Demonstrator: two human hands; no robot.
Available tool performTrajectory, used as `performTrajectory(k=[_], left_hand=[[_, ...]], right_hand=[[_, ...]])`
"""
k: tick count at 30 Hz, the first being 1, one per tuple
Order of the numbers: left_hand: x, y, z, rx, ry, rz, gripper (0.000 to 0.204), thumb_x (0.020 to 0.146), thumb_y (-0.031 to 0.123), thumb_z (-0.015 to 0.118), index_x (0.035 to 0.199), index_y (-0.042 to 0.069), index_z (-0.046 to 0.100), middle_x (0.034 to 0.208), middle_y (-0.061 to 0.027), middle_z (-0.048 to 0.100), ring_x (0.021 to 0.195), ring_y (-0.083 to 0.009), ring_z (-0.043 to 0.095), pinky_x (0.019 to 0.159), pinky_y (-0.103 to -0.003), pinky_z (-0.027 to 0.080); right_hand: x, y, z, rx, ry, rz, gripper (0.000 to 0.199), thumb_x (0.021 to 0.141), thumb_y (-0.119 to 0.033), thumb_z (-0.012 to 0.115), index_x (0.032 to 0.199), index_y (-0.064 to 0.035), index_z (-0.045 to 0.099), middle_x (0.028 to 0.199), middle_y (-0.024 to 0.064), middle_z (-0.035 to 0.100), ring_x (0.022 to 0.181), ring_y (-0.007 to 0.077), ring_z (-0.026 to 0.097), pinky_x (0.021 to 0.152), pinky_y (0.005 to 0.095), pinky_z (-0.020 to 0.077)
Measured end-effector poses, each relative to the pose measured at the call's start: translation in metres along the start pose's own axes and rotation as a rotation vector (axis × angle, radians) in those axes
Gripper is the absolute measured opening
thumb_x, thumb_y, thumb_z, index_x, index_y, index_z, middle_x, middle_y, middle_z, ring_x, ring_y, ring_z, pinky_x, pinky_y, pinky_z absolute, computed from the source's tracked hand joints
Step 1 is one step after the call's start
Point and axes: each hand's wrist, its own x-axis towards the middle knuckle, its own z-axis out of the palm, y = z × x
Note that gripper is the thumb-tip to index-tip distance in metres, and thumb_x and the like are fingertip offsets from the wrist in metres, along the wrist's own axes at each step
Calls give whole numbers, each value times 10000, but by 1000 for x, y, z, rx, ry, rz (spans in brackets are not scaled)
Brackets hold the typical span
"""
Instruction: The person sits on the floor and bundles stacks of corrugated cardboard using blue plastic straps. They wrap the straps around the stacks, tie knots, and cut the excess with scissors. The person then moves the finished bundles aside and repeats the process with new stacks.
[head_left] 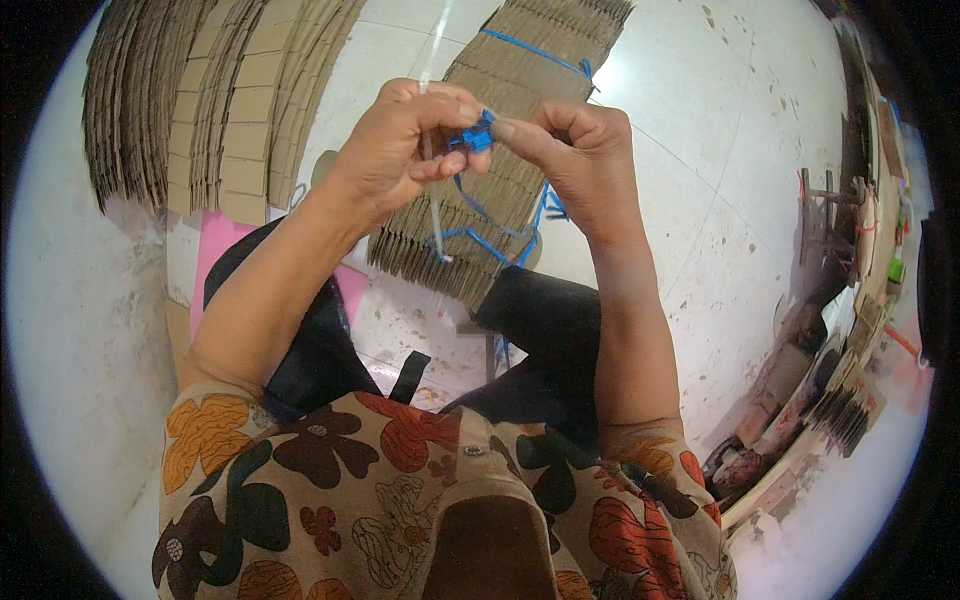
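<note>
Pinching one blue strap (pixel 478 138), two hands (pixel 400 140)

Pale floor (pixel 700 150): tied cardboard bundle (pixel 520 90), cardboard stacks (pixel 210 90), pink sheet (pixel 215 250)

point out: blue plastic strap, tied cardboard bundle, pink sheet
blue plastic strap (pixel 478 137), head view, knot between the hands
tied bundle of flat brown cardboard (pixel 500 80), head view, upper layers
pink flat sheet (pixel 212 245), head view, bare upper part
</note>
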Motion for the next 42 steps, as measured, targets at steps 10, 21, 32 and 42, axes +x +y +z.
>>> performTrajectory(k=[10,21,32,42], left_hand=[[2,-1,-1,117,-42,-17,178,737,37,638,869,-76,600,683,-151,636,428,-65,454,375,-153,322],[5,-2,2,196,-31,-11,163,748,85,679,823,-41,608,671,-129,637,436,-63,479,382,-151,337],[5,-1,2,341,-66,14,181,717,91,685,850,-21,633,675,-105,635,462,-52,480,406,-158,345],[5,-5,5,409,12,42,142,766,108,648,833,-16,642,627,-62,618,435,-39,456,392,-154,297]], right_hand=[[-2,-1,-1,26,48,23,234,734,-171,688,587,-14,595,467,28,480,453,62,426,419,253,324],[-8,-7,3,-151,119,-133,213,743,-155,662,607,-20,571,519,110,525,437,201,510,434,309,379],[-8,-9,-1,-282,48,-145,215,758,-202,647,626,-40,594,552,126,560,482,274,565,467,356,422],[-6,-3,-3,-85,-26,-45,255,765,-185,647,588,-15,576,472,65,487,419,156,488,421,306,364]])
